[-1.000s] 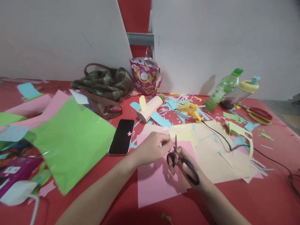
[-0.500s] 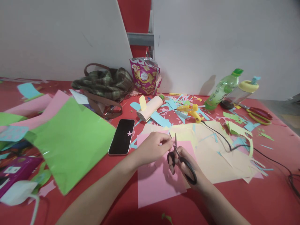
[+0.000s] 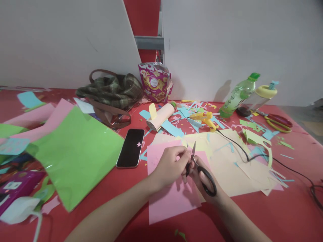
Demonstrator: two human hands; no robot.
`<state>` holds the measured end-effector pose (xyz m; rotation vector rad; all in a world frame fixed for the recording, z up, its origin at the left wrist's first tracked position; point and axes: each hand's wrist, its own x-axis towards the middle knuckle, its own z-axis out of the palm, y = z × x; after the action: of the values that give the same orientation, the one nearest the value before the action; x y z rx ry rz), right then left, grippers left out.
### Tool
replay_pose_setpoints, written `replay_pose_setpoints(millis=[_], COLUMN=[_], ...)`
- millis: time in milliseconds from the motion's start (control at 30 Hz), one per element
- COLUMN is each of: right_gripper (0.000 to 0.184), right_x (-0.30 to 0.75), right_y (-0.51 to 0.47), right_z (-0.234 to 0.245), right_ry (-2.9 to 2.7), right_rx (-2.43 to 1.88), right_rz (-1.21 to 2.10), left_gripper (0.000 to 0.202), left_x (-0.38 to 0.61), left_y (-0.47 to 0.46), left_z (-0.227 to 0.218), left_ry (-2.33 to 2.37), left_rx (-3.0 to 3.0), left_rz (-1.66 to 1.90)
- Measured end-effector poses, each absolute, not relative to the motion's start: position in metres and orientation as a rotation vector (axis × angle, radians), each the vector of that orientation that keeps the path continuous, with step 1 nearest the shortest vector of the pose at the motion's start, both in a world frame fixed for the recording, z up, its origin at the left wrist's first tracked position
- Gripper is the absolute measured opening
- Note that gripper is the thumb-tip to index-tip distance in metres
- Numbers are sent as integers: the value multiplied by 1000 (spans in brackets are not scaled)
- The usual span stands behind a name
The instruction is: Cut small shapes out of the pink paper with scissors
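My right hand (image 3: pixel 204 178) is closed round the black-handled scissors (image 3: pixel 208 181), whose blades point away from me and stand slightly apart. Close against them, my left hand (image 3: pixel 173 163) pinches a small piece of pink paper (image 3: pixel 189 148) at the blades; most of that piece is hidden by the fingers. Beneath both hands lies a sheet of pink paper (image 3: pixel 161 208), on top of cream sheets (image 3: pixel 227 174). A tiny pink paper star (image 3: pixel 139 144) rests on the black phone (image 3: pixel 130 148) to the left of my hands.
Behind my hands are a pale paper-covered tube (image 3: pixel 161 116), a yellow glue gun (image 3: pixel 205 119) with black cable, and scattered scraps. Green sheets (image 3: pixel 80 151) cover the left. A snack bag (image 3: pixel 155 82), plaid bag (image 3: pixel 113 89), green bottle (image 3: pixel 239 95) and red-yellow-handled scissors (image 3: pixel 279 122) stand or lie farther back.
Both hands have shifted slightly right, with the scissors and pink piece. My left hand has come closer to the scissors and now covers part of one handle loop.
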<state>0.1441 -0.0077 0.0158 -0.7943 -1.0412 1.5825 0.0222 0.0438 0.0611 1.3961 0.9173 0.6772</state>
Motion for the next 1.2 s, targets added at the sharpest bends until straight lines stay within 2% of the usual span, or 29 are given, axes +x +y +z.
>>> replay_pose_setpoints(millis=[433,800,1200], right_gripper=[23,23,22], right_x=[141,141,139], right_y=[-11,-12,-14], right_z=[10,14,15], right_ry=[-1070,-1196,-1286], right_rx=[-828,-959,-1077], right_rz=[1552,1410,1319], left_gripper=[31,35,32], left_x=[25,32,32], left_y=[40,36,33], left_z=[56,55,48], left_ry=[961,1199,1244], left_rx=[1407,1829,1946], left_rz=[670,779,783])
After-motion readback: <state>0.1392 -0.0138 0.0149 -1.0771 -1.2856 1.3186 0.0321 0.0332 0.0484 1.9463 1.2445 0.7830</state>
